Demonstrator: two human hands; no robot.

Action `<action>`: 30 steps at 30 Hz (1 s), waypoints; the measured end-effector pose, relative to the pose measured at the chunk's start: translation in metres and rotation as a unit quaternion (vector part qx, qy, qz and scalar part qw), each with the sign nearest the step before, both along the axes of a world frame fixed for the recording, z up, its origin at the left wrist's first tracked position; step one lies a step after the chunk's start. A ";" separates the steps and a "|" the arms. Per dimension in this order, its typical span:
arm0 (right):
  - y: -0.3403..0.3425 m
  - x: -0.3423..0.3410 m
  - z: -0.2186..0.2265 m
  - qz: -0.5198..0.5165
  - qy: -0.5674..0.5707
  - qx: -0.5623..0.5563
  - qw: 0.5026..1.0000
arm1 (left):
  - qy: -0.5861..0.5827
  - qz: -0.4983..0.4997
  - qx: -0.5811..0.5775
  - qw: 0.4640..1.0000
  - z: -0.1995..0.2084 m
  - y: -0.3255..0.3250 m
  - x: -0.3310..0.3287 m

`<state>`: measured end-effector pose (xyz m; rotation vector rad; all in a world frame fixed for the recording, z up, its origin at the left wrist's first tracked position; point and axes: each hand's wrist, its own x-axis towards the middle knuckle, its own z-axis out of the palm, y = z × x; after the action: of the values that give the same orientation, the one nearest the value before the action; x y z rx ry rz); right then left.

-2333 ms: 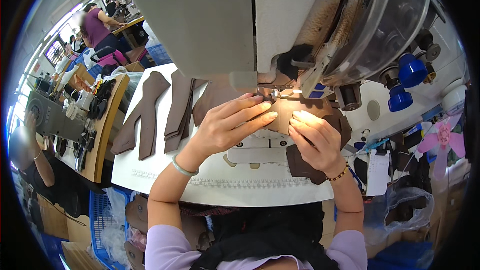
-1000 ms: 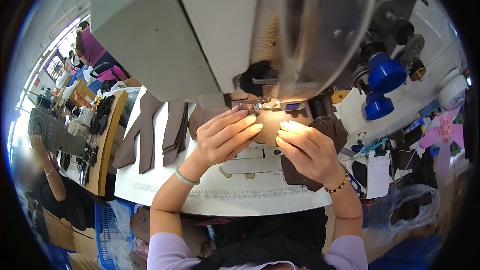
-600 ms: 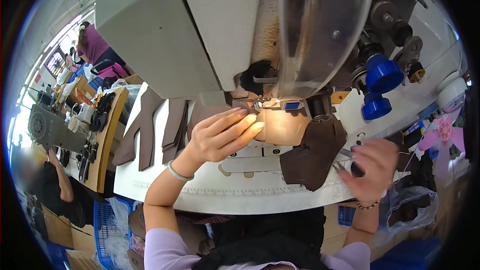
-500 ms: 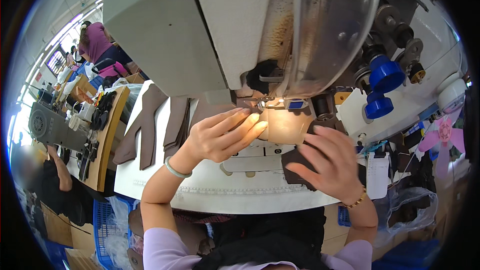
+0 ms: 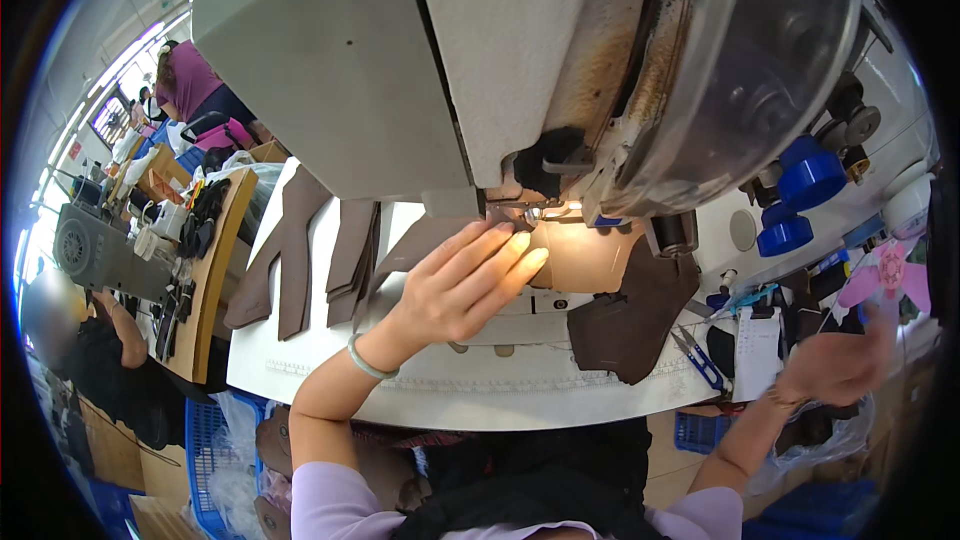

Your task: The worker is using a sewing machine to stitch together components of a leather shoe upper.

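My left hand point(image 5: 465, 280) is at the needle area of the sewing machine point(image 5: 340, 70), its fingers close together and pressed on a brown leather-like piece point(image 5: 425, 238). Its thumb is hidden. Beside those fingertips, under the machine's lamp, a tan panel point(image 5: 585, 260) lies brightly lit. My right hand point(image 5: 840, 365) is out at the far right, past the table's edge, beside a pink fan point(image 5: 888, 270). Motion smears its fingers. Between the hands, a dark brown cut piece point(image 5: 635, 325) lies flat on the white table point(image 5: 480, 390).
More brown cut pieces point(image 5: 350, 255) lie at left on the table. Blue-handled scissors point(image 5: 700, 365) and a white paper sheet point(image 5: 757, 350) are at right. Blue knobs point(image 5: 785, 230) stick out from the machine. A blue basket point(image 5: 205, 460) stands below left. A co-worker point(image 5: 95, 350) sits at far left.
My right hand has left the lit panel and swung out to the right, uncovering the dark brown piece and the scissors. The left hand stays near the needle, shifted slightly right in view.
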<state>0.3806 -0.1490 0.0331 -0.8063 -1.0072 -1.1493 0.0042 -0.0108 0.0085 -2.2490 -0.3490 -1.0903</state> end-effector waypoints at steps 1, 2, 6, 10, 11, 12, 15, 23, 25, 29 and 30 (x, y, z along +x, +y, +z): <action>-0.004 0.040 0.009 -0.066 0.100 0.052 0.991 | -0.015 -0.009 -0.017 1.000 -0.002 0.002 0.000; -0.008 0.079 0.017 -0.048 0.186 0.089 0.977 | -0.030 -0.018 -0.032 0.999 -0.004 0.004 0.000; 0.000 0.215 0.039 0.080 0.322 -0.033 0.943 | -0.037 -0.034 -0.006 0.999 -0.007 0.011 -0.002; 0.016 0.301 0.056 0.197 0.377 -0.153 0.892 | -0.037 -0.034 -0.009 0.999 -0.009 0.012 -0.002; 0.017 0.314 0.057 0.207 0.380 -0.159 0.888 | -0.037 -0.039 -0.003 0.999 -0.009 0.013 -0.002; 0.020 0.326 0.060 0.217 0.382 -0.165 0.883 | -0.039 -0.043 0.004 0.998 -0.009 0.013 -0.003; 0.021 0.348 0.065 0.230 0.388 -0.175 0.875 | -0.042 -0.053 0.012 0.998 -0.008 0.016 -0.002; 0.024 0.364 0.076 0.241 0.391 -0.184 0.869 | -0.044 -0.069 0.000 0.997 -0.007 0.019 -0.004; 0.025 0.366 0.079 0.241 0.392 -0.186 0.868 | -0.048 -0.077 0.004 0.996 -0.007 0.020 -0.004; 0.025 0.372 0.082 0.243 0.390 -0.191 0.868 | -0.051 -0.084 -0.015 0.995 -0.008 0.020 -0.004; 0.025 0.374 0.083 0.241 0.390 -0.193 0.867 | -0.053 -0.089 -0.020 0.994 -0.007 0.020 -0.004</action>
<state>0.7541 -0.1242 0.1161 -1.1274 -0.6768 -0.1248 0.0002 0.0091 0.0011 -2.2974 -0.2172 -1.3097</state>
